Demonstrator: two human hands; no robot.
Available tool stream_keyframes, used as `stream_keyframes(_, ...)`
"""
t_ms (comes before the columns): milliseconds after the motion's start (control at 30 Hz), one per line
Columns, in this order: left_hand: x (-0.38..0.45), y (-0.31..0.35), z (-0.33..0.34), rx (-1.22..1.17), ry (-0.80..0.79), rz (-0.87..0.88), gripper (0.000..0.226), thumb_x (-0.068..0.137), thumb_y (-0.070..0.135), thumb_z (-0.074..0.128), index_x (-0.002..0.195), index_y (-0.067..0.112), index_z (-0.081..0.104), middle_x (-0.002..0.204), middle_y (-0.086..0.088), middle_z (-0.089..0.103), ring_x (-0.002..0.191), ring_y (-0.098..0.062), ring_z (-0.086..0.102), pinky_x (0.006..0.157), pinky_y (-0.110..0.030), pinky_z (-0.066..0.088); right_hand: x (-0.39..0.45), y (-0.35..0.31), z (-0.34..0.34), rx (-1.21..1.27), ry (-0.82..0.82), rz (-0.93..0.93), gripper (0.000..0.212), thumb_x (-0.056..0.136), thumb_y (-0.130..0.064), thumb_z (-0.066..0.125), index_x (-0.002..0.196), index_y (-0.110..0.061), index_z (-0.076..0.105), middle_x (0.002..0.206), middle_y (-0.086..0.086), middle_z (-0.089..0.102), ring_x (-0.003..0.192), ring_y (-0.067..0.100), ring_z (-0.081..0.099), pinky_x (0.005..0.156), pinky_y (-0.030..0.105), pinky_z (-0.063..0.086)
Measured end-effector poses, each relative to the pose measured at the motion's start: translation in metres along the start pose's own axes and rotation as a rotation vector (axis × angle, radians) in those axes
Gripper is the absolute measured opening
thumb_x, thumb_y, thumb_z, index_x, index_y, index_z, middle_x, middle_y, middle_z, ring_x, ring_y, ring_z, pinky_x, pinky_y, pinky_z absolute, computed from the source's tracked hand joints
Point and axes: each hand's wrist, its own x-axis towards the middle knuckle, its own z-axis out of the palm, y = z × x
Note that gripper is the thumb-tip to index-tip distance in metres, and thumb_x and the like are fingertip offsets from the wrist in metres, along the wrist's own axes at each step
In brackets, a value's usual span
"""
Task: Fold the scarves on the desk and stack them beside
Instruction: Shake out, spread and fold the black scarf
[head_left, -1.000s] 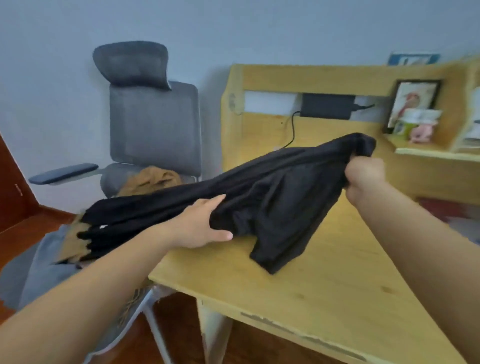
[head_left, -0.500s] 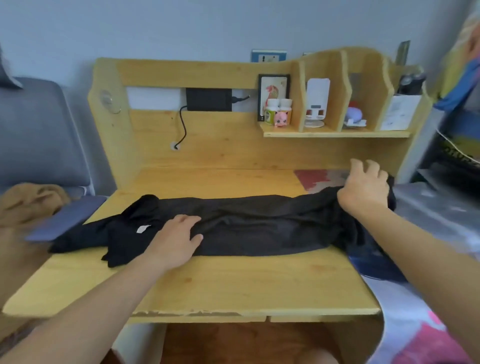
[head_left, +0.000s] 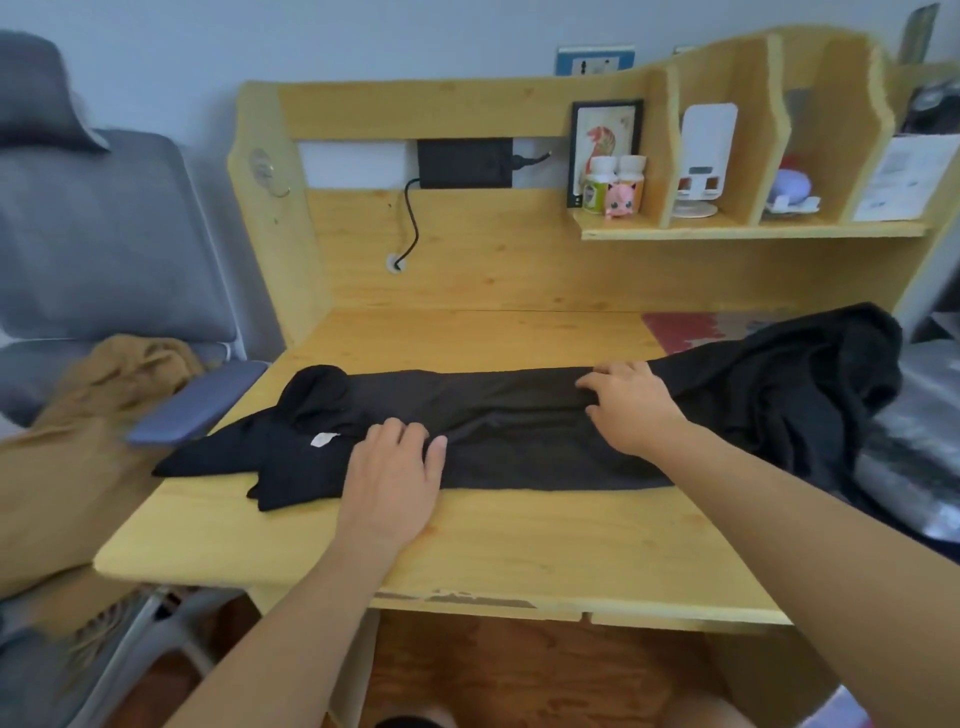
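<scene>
A long black scarf (head_left: 519, 415) lies stretched left to right across the wooden desk (head_left: 519, 551). Its left end is bunched with a small white label showing, and its right end is heaped at the desk's right edge and spills over it. My left hand (head_left: 395, 473) lies flat on the scarf's near edge, left of centre, fingers straight. My right hand (head_left: 631, 408) rests palm down on the scarf right of centre, its fingertips at the far edge. A tan scarf (head_left: 119, 374) lies crumpled on the grey chair (head_left: 104, 234) at the left.
The desk's back hutch holds a framed picture (head_left: 605, 140), small bottles, a pink figure (head_left: 621, 197) and a white stand. A black box with a cable (head_left: 465, 163) sits in the back panel. The chair's armrest (head_left: 197, 402) touches the desk's left edge. A red mat (head_left: 675, 327) lies at the back right.
The black scarf went from held in the air to lying flat along the desk. My right hand has slid left from the bunched right end toward the middle. The view turned right, then closer.
</scene>
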Motion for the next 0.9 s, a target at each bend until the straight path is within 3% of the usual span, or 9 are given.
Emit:
stream_keyframes(67, -0.002, 0.000, -0.001, 0.033, 0.002, 0.020, 0.049, 0.105, 0.041, 0.025, 0.099, 0.018, 0.068, 0.093, 0.003, 0.056, 0.086, -0.017, 0.050, 0.076, -0.035, 0.048, 0.009, -0.002, -0.005, -0.015, 0.005, 0.009, 0.033, 0.105, -0.030, 0.047, 0.133, -0.032, 0.064, 0.136, 0.000, 0.060, 0.125, 0.030, 0.046, 0.101, 0.041, 0.043)
stream_keyframes(167, -0.002, -0.006, 0.002, -0.001, -0.023, -0.015, 0.037, 0.105, 0.032, 0.038, 0.108, 0.021, 0.073, 0.099, 0.005, 0.057, 0.089, -0.014, 0.050, 0.079, -0.033, 0.049, 0.019, -0.006, -0.023, 0.156, 0.072, 0.059, 0.027, 0.104, -0.028, 0.049, 0.111, -0.024, 0.074, 0.109, 0.005, 0.072, 0.106, 0.031, 0.060, 0.089, 0.042, 0.053)
stream_keyframes(300, -0.002, -0.006, 0.004, -0.031, -0.028, -0.022, 0.034, 0.105, 0.031, 0.045, 0.115, 0.023, 0.075, 0.106, 0.004, 0.062, 0.098, -0.013, 0.053, 0.083, -0.030, 0.051, 0.018, -0.011, -0.074, 0.584, 0.480, 0.166, 0.024, 0.105, -0.020, 0.045, 0.106, -0.008, 0.066, 0.095, 0.004, 0.062, 0.091, 0.024, 0.054, 0.080, 0.036, 0.044)
stream_keyframes(367, -0.003, -0.004, 0.003, -0.036, 0.009, -0.012, 0.032, 0.104, 0.032, 0.045, 0.111, 0.021, 0.074, 0.104, 0.002, 0.062, 0.092, -0.013, 0.054, 0.076, -0.029, 0.051, 0.015, -0.010, -0.097, 0.697, 0.542, 0.196, 0.025, 0.107, -0.023, 0.042, 0.106, -0.006, 0.061, 0.091, 0.002, 0.058, 0.087, 0.021, 0.051, 0.073, 0.033, 0.039)
stream_keyframes(467, -0.002, -0.002, -0.002, -0.128, 0.096, -0.060, 0.012, 0.100, 0.032, 0.057, 0.100, 0.020, 0.054, 0.097, 0.004, 0.047, 0.072, -0.012, 0.050, 0.059, -0.026, 0.044, 0.009, -0.005, -0.114, 0.685, 0.500, 0.171, 0.029, 0.108, -0.027, 0.040, 0.099, -0.005, 0.058, 0.081, -0.001, 0.053, 0.073, 0.014, 0.046, 0.058, 0.027, 0.034)
stream_keyframes(533, -0.002, -0.001, -0.004, -0.204, 0.140, -0.080, 0.027, 0.094, 0.031, 0.067, 0.098, 0.022, 0.042, 0.100, 0.003, 0.042, 0.069, -0.014, 0.052, 0.056, -0.026, 0.045, 0.004, -0.001, -0.120, 0.663, 0.465, 0.126, 0.029, 0.108, -0.028, 0.041, 0.099, -0.006, 0.058, 0.083, 0.000, 0.054, 0.076, 0.017, 0.049, 0.061, 0.025, 0.035)
stream_keyframes(733, 0.001, -0.005, -0.001, -0.156, 0.039, -0.092, 0.067, 0.090, 0.039, 0.074, 0.146, 0.024, 0.040, 0.140, -0.001, 0.040, 0.111, -0.017, 0.056, 0.079, -0.032, 0.057, -0.011, -0.003, -0.137, 0.760, 0.359, 0.057, 0.027, 0.105, -0.033, 0.047, 0.100, -0.011, 0.063, 0.084, 0.002, 0.059, 0.076, 0.015, 0.050, 0.067, 0.033, 0.040)
stream_keyframes(800, 0.004, -0.008, -0.001, -0.194, 0.041, -0.153, 0.061, 0.096, 0.031, 0.069, 0.150, 0.024, 0.042, 0.143, 0.000, 0.041, 0.114, -0.017, 0.054, 0.083, -0.033, 0.057, -0.015, -0.003, -0.144, 0.775, 0.374, 0.051, 0.032, 0.106, -0.036, 0.044, 0.099, -0.010, 0.061, 0.082, 0.001, 0.055, 0.076, 0.014, 0.048, 0.067, 0.033, 0.038)
stream_keyframes(900, 0.007, -0.018, -0.001, -0.386, 0.126, -0.309, 0.031, 0.102, 0.020, 0.058, 0.132, 0.017, 0.066, 0.131, 0.000, 0.058, 0.106, -0.016, 0.059, 0.084, -0.029, 0.051, -0.021, 0.005, -0.150, 0.765, 0.374, 0.043, 0.038, 0.106, -0.038, 0.044, 0.099, -0.005, 0.061, 0.082, 0.002, 0.053, 0.077, 0.015, 0.047, 0.068, 0.035, 0.037)
